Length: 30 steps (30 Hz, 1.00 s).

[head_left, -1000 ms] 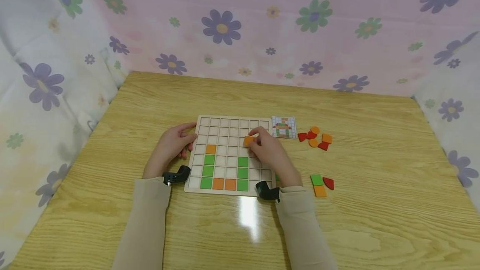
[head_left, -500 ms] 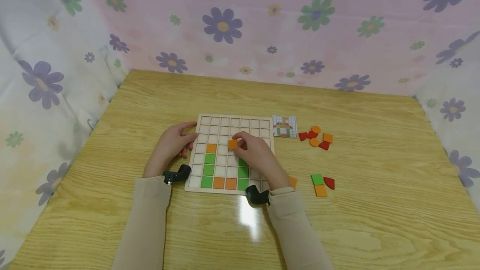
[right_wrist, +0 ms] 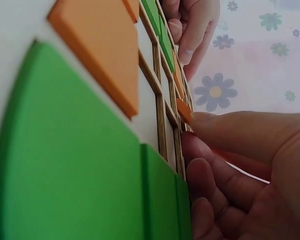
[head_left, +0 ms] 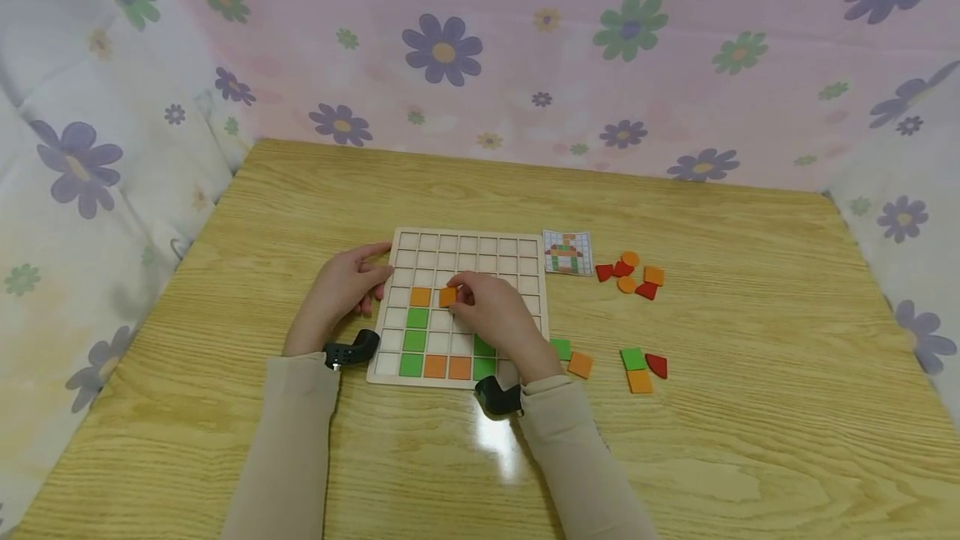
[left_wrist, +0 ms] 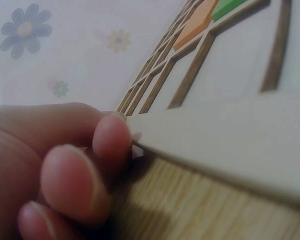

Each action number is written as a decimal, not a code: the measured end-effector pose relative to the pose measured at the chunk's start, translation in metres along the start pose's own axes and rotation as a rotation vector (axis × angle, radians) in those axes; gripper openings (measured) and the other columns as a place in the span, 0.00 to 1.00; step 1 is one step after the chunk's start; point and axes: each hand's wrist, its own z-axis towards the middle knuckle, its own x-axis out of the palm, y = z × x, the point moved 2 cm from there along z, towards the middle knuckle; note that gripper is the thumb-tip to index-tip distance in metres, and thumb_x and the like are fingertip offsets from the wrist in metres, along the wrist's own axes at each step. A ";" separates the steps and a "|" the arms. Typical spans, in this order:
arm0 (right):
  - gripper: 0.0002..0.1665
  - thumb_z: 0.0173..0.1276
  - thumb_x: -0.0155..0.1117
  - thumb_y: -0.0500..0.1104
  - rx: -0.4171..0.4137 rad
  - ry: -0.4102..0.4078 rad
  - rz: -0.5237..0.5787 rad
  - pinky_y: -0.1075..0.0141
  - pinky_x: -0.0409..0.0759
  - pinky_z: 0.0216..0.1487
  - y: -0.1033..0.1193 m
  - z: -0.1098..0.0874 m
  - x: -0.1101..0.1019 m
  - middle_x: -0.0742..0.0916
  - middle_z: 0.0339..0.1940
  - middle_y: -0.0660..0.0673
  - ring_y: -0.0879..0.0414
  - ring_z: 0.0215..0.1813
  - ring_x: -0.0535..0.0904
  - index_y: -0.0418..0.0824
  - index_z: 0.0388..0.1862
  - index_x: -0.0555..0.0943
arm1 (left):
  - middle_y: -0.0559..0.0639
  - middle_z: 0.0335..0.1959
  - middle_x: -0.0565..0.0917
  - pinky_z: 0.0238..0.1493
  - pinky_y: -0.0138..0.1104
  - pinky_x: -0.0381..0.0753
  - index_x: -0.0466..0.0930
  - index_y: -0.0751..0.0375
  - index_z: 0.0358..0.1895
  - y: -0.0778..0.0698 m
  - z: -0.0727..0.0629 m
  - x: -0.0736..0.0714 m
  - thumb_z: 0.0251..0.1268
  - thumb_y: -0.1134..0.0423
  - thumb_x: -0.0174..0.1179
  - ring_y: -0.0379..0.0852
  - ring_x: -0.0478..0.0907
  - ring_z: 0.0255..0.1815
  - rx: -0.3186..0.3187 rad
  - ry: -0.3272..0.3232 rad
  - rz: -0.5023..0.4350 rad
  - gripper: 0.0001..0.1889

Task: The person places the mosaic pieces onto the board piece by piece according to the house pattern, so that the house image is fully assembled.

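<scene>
1. At the centre of the frame the board [head_left: 435, 382] lies flat on the counter [head_left: 750, 315], partly filled.
2. The right hand [head_left: 495, 307] pinches the held tile [head_left: 447, 297], an orange square, between thumb and fingers at a middle cell, just right of the placed orange tile [head_left: 420, 297]. Whether it is seated in the cell, I cannot tell.
3. The left hand [head_left: 343, 283] is relaxed, its fingers touching the board's left edge, seemingly to steady it.
4. Done: a left column of three green tiles [head_left: 414, 341] topped by that placed orange tile; a pair of orange tiles [head_left: 447, 367] in the bottom row; and a right green column [head_left: 483, 346], partly behind the right hand in the head view. The right wrist view shows three greens there.
5. The card [head_left: 567, 253], at the board's upper right corner, shows a coloured pattern; the lower part looks mostly matched, perhaps half the work.
6. Left over: the upper rows in view hold no tiles. Right of centre wait a near group of green and orange squares [head_left: 580, 365] with one red piece [head_left: 656, 365], and a farther cluster of red pieces [head_left: 623, 268], orange discs [head_left: 626, 284] and an orange square [head_left: 654, 276].
</scene>
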 end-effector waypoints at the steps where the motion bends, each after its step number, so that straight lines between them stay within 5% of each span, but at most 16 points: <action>1: 0.16 0.60 0.61 0.44 0.001 -0.004 -0.007 0.68 0.69 0.32 0.000 0.000 0.000 0.77 0.27 0.55 0.59 0.29 0.70 0.46 0.48 0.77 | 0.57 0.19 0.77 0.12 0.36 0.73 0.63 0.44 0.64 0.000 0.000 0.000 0.62 0.52 0.54 0.46 0.70 0.09 -0.001 -0.001 -0.002 0.26; 30: 0.15 0.58 0.62 0.43 0.030 -0.046 -0.097 0.69 0.64 0.23 0.004 0.001 0.007 0.75 0.23 0.55 0.60 0.26 0.68 0.51 0.46 0.81 | 0.57 0.20 0.77 0.12 0.36 0.73 0.63 0.43 0.64 -0.002 -0.001 -0.001 0.63 0.52 0.54 0.46 0.70 0.09 -0.009 -0.003 0.008 0.25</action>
